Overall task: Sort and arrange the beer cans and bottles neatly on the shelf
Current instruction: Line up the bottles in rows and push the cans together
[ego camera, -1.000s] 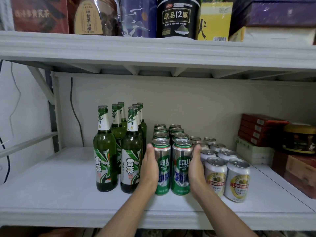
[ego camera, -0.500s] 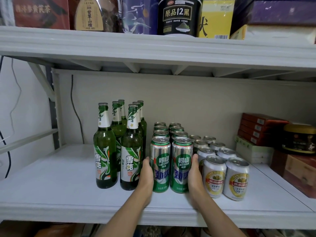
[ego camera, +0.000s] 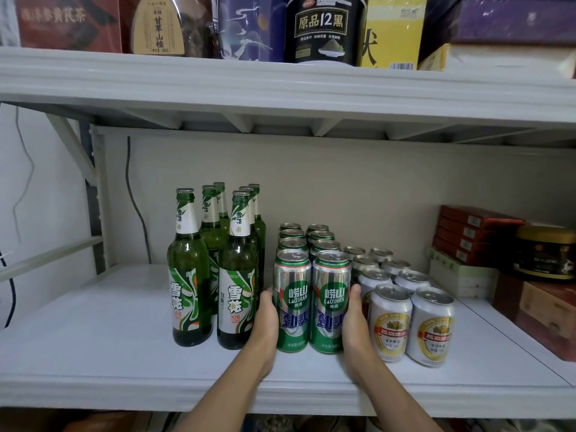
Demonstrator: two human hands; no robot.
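Observation:
Two rows of tall green Laoshan cans (ego camera: 311,300) stand in the middle of the white shelf (ego camera: 93,344). My left hand (ego camera: 265,325) presses flat against the left side of the front left can. My right hand (ego camera: 353,322) presses flat against the right side of the front right can. Several green Snow beer bottles (ego camera: 215,269) stand in two rows just left of my left hand. Short white and gold cans (ego camera: 411,322) stand in two rows just right of my right hand.
Red boxes (ego camera: 473,235), a black and gold tin (ego camera: 544,257) and a wooden box (ego camera: 542,313) fill the shelf's right end. An upper shelf (ego camera: 280,85) with jars and boxes hangs overhead. A black cable (ego camera: 134,201) runs down the back wall.
Both hands have slid down the sides of the front pair of green cans, from near their tops to their lower halves. The cans and bottles stay in place.

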